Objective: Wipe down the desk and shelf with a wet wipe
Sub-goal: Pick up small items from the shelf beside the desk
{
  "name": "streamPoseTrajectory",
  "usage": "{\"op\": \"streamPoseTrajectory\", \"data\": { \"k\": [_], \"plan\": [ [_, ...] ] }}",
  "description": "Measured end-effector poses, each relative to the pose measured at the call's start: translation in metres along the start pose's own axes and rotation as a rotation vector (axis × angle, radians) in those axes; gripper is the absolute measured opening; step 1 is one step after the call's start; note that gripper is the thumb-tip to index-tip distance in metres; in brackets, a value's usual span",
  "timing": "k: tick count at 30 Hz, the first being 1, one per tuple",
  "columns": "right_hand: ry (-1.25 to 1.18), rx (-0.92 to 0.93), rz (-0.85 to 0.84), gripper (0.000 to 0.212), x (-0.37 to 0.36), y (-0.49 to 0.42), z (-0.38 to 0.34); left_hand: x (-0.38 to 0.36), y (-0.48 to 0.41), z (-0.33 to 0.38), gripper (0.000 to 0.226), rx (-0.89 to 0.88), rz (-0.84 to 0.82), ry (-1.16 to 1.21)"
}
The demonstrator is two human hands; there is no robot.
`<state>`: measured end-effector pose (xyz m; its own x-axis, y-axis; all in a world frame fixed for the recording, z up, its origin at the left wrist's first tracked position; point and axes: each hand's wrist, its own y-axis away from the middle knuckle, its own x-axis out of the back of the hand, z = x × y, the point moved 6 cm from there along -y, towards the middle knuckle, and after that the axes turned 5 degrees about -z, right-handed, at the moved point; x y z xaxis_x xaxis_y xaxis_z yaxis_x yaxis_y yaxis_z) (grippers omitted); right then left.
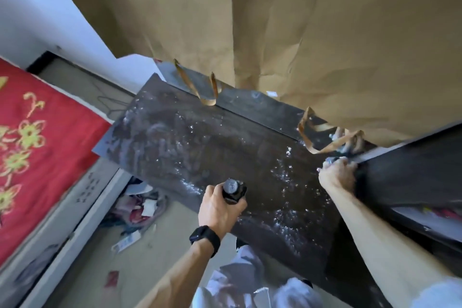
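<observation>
The dark desk top (190, 147) fills the middle, streaked and beaded with wet patches. My left hand (220, 210), with a black watch on the wrist, is closed around a dark bottle (233, 190) held upright over the desk's near edge. My right hand (337, 177) is curled against the edge of the dark shelf board (405, 172) at the right. A small pale crumpled piece, which looks like the wet wipe (328, 160), shows at its fingertips. Most of the wipe is hidden by the fingers.
Large brown paper bags (275, 20) hang over the back of the desk, their ribbon handles (207, 92) dangling onto it. A red bed cover with yellow flowers (32, 137) lies at the left. Clothes and scraps (140, 210) litter the floor below the desk.
</observation>
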<state>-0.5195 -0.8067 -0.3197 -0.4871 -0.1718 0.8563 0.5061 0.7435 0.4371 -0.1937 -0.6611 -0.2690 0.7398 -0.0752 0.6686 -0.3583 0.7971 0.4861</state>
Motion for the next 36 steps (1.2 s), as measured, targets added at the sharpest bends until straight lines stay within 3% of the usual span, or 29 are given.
{"op": "streamPoseTrajectory", "data": {
  "k": [4, 9, 15, 19, 24, 29, 32, 36],
  "plan": [
    [-0.172, 0.237, -0.027, 0.043, 0.020, 0.064, 0.007, -0.015, 0.019, 0.008, 0.048, -0.020, -0.037, 0.021],
    [-0.338, 0.330, -0.032, 0.028, 0.044, 0.124, 0.098, -0.072, 0.059, 0.059, 0.038, -0.123, -0.183, 0.011],
    [-0.430, 0.191, 0.078, 0.018, 0.107, 0.167, 0.259, -0.185, 0.143, 0.163, 0.045, -0.363, -0.431, -0.105],
    [-0.494, 0.032, 0.137, 0.009, 0.132, 0.177, 0.359, -0.256, 0.200, 0.223, 0.051, -0.453, -0.483, -0.161],
    [-0.551, -0.132, 0.175, 0.018, 0.140, 0.189, 0.450, -0.341, 0.227, 0.260, 0.065, -0.139, -0.492, 0.068],
    [-0.598, -0.149, 0.181, 0.020, 0.143, 0.195, 0.502, -0.469, 0.164, 0.228, 0.080, 0.067, -0.361, 0.283],
    [-0.608, -0.143, 0.180, 0.016, 0.152, 0.192, 0.518, -0.441, 0.199, 0.251, 0.087, 0.147, -0.346, 0.372],
    [-0.586, -0.090, 0.151, 0.015, 0.158, 0.181, 0.522, -0.387, 0.245, 0.279, 0.058, 0.147, -0.252, 0.320]
  ]
}}
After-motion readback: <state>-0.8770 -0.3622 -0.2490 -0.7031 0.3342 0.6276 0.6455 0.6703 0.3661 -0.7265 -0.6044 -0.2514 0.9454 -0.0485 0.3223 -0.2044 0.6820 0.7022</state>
